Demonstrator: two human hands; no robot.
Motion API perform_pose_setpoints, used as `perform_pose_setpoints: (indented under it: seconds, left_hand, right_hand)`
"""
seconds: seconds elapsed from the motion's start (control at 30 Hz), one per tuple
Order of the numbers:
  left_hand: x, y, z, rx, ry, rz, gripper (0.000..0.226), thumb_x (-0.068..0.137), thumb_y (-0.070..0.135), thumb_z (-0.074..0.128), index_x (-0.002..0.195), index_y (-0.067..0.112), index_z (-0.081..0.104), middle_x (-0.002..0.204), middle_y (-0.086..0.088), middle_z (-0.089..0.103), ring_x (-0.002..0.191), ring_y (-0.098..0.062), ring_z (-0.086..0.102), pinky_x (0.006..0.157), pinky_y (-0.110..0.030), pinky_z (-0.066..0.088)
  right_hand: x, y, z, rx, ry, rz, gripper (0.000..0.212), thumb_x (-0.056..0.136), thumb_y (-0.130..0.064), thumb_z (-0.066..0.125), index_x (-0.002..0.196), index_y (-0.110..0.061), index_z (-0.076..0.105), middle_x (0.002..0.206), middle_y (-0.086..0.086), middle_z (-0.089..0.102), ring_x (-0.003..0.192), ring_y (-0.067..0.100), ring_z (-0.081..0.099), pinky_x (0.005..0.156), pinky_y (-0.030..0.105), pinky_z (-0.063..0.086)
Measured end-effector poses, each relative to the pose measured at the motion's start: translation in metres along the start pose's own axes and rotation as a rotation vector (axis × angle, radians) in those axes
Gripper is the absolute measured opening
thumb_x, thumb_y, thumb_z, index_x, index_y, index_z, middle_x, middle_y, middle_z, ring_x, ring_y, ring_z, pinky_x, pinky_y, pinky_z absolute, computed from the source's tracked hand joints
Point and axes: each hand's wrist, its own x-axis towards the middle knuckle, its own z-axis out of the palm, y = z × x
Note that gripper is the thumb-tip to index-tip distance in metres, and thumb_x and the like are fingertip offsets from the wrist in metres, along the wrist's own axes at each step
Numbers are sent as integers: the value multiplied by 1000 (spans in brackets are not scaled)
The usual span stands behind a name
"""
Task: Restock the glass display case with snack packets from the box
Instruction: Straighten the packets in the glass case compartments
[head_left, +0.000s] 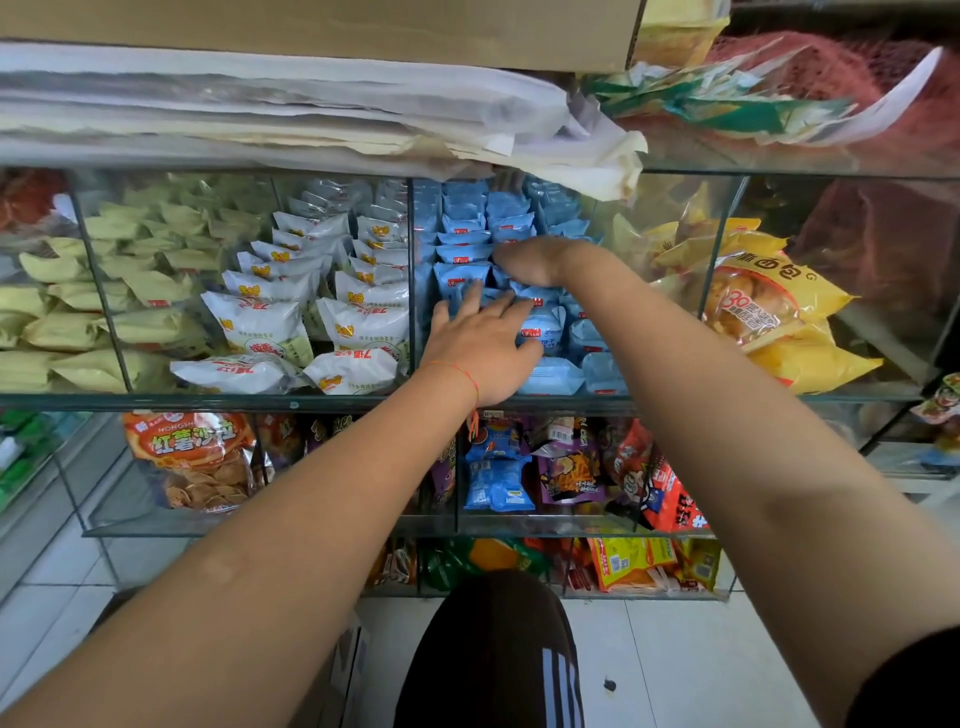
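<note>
Blue packets (464, 253) fill glass case (311, 401) compartment | white packets (270, 306) left

At 12 o'clock a cardboard sheet (332, 26) lies over crumpled white paper (291, 111). A red mesh bag (810, 73) sits at 1 o'clock. White floor tiles (691, 670) spread at 6 o'clock, with a small dark speck (610, 685) on them.

The clear glass display case (675, 400) has smooth, reflective panes. Its pale blue plastic-film snack packets (465, 252) and white plastic-film packets (260, 322) look glossy and crinkled. Creased matt white paper sheets (260, 104) lie on top.
</note>
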Motion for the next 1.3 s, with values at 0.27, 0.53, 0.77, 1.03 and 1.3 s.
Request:
perform_pose_setpoints:
  seconds: [0.27,0.53,0.77,1.03,1.3]
  left_hand:
    - [-1,-1,4,12,118,-88,64,95,49,35,152,24,22,157,-8,23,146,-27,13,115,-50,16]
    - [0,0,2,81,38,-129,67,96,50,27,154,20,16,161,-11,18,148,-30,11,117,-48,13]
    - [-2,-2,1,5,146,-110,65,96,47,36,152,16,23,158,-12,22,147,-27,13,119,-45,12]
    - [14,-4,-19,15,157,-144,47,91,12,54,136,0,44,138,-19,48,127,-32,44,107,-38,37]
    - [55,0,-51,331,-143,-116,47,84,0,65,130,11,61,130,-14,59,111,-30,60,90,-35,53]
  right_hand:
    - [-2,-1,1,-63,226,-66,32,90,-9,44,105,-6,71,110,8,68,101,25,62,82,34,53]
    - [-22,0,-5,-118,107,47,25,89,0,37,72,-3,55,72,6,48,64,19,46,51,26,33]
    - [-43,8,-15,-132,220,-45,36,92,-4,42,119,-7,66,123,11,64,114,28,58,95,35,50]
    - [-49,15,3,-185,141,-69,34,96,-19,52,128,-14,61,128,9,61,115,29,57,95,34,49]
    - [-38,24,1,-74,117,-83,34,92,-25,65,123,-11,65,125,7,64,114,24,59,99,34,47]
